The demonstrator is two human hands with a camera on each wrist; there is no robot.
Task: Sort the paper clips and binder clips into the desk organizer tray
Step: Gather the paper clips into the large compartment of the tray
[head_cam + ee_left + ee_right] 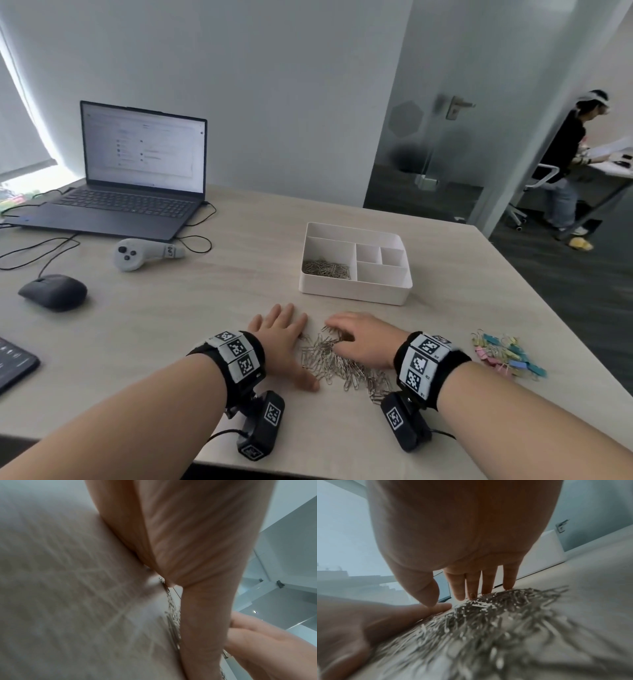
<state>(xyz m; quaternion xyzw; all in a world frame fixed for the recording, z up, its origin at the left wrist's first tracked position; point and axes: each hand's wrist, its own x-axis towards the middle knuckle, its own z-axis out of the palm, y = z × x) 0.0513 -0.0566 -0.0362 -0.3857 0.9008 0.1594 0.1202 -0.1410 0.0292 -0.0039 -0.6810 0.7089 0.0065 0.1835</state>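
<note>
- An open laptop (137, 178), screen lit, sits at the far left of the wooden desk (239, 274).
- A grey handheld controller (144, 254) lies just in front of it.
- A dark mouse (53, 291) rests nearer the left edge, its cable trailing.
- A black device's corner (13, 363) shows at the left.
- A person (565, 164) stands beyond the glass door (428, 137).

Two heaps of silver paper clips (342, 363), too many to count, one loose pile of coloured binder clips (507, 354), one white tray (356, 294) with five compartments, one laptop (137, 178), one mouse (53, 291).
</note>
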